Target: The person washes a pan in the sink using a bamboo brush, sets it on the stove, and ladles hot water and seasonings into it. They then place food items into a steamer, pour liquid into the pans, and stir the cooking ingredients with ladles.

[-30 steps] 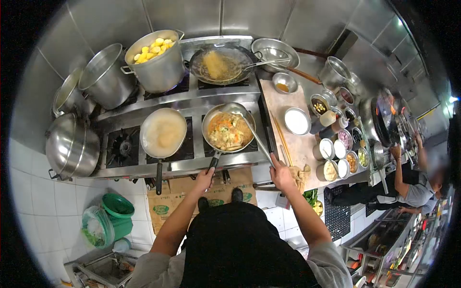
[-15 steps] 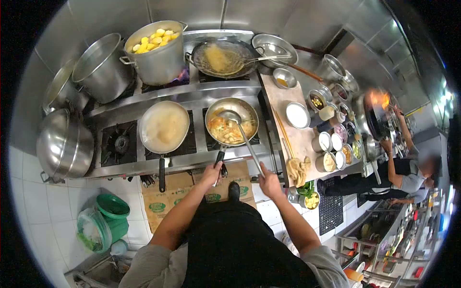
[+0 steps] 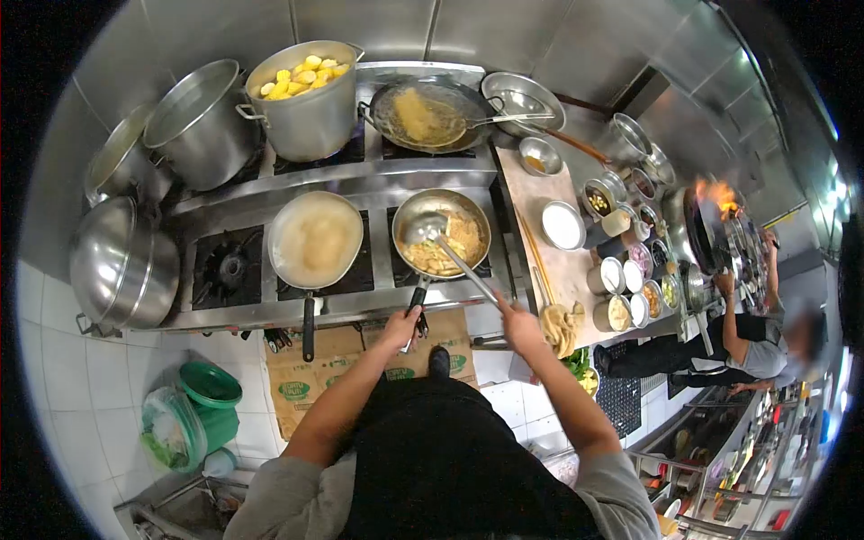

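My left hand [image 3: 399,330] is closed around the black handle of a steel frying pan [image 3: 427,200] on the front right burner. In my right hand [image 3: 520,326] is the long handle of a metal ladle [image 3: 466,270]. The ladle's bowl rests in the pan among pale, yellowish pieces of food [image 3: 438,260], and a browner mass [image 3: 466,236] lies at the pan's right side. I cannot make out exactly what the food is. To the left, a second pan [image 3: 309,333] with cloudy, pale liquid stands on a burner, apart from both hands.
Behind are a tall pot [image 3: 301,121] of yellow chunks and a wok [image 3: 382,94] of liquid with a strainer. On the right, a counter [image 3: 531,193] bears bowls, chopsticks and a crumpled cloth [image 3: 561,328]. Another person [image 3: 760,337] works beside a flaming wok. A green bin [image 3: 216,423] stands left.
My right hand has moved slightly right, and the ladle's handle now slants more. The food has shifted inside the pan, with the browner mass now at the right. The view has moved slightly.
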A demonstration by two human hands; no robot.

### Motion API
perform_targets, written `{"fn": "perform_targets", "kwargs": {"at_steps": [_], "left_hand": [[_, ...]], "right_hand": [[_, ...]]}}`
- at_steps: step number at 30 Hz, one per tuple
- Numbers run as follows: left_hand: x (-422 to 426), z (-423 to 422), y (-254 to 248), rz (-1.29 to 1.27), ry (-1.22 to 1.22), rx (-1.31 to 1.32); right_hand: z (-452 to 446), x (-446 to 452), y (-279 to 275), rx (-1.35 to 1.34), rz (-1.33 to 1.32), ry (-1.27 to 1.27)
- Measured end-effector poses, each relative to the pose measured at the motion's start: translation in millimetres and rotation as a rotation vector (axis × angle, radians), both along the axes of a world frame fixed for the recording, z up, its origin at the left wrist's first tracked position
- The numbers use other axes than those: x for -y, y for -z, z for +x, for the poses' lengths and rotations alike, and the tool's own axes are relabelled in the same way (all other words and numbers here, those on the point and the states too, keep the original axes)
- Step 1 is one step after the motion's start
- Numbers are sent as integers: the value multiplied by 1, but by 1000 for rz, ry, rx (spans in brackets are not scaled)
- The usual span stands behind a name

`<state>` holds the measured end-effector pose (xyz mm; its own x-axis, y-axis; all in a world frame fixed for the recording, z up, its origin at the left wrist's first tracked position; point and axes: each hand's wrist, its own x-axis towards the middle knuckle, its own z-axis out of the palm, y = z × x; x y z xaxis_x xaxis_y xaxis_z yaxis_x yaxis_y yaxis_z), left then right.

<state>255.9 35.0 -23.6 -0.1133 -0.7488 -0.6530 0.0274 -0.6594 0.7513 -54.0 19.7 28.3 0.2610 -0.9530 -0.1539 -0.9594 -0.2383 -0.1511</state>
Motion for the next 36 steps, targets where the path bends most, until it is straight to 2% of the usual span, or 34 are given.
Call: {"fn": "perform_targets", "kwargs": {"at_steps": [2, 5, 9, 12, 16, 17, 20, 23, 26, 27, 30, 31, 36], "left_hand": [[1, 2, 0, 4, -4, -11], [0, 3, 8, -11, -13, -17], [0, 1, 7, 8, -23, 9], [2, 2, 2, -3, -10, 29], [0, 4, 11, -33, -6, -26], [1, 6, 12, -24, 14, -14], [2, 8, 19, -15, 54, 5], [3, 10, 25, -23, 57, -9], [3, 9, 25, 52, 19, -47], [4, 8, 22, 90, 2, -59], [4, 6, 5, 47, -9, -88], [7, 5, 8, 69, -9, -86], [9, 5, 21, 32, 20, -61]], "right_hand": [[-24, -1, -43, -95, 25, -37], [-47, 0, -62, -3, -90, -45], [-18, 23, -62, 84, -81, 87], [-2, 40, -15, 202, -170, -12], [10, 20, -21, 83, -76, -39], [-9, 18, -7, 67, -138, -120], [-52, 12, -50, -104, -26, -121], [-77, 5, -65, 64, -126, -104], [-70, -4, -112, 303, -111, -85], [-66, -7, -125, 396, -74, -66], [-39, -26, -187, 491, 275, 249], [-41, -31, -190, 485, 242, 209], [-31, -52, -196, 449, 426, 216]]}}
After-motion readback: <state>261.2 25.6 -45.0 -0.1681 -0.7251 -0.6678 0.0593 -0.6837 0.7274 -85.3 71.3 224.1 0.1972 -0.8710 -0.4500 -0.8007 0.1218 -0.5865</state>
